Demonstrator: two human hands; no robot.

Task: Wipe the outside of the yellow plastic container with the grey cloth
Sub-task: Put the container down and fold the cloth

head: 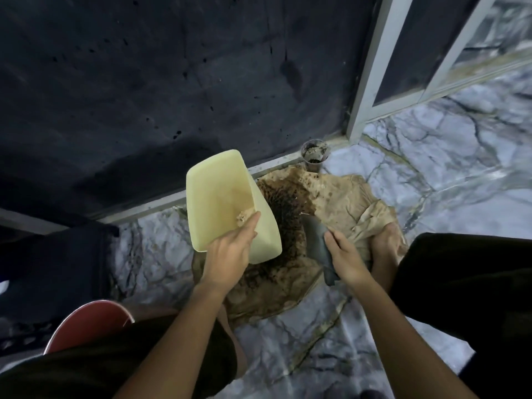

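Fig.: Left hand (230,249) grips the yellow container (224,197) by its rim, held tilted above a soiled brown sheet (345,203) on the floor. Right hand (345,254) clutches the grey cloth (316,237), apart from container. Step: pre-wipe approach. Next: bring cloth to outer wall w/ steady pressure.

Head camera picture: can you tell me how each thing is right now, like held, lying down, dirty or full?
yellow plastic container: held up tilted, opening toward the camera, some dirt inside.
left hand: grips the container's rim.
grey cloth: held, apart from the container.
right hand: grips the cloth.
brown paper: crumpled flat on the floor, stained, soil piled on it.
small cup: upright on the floor, dirty inside.
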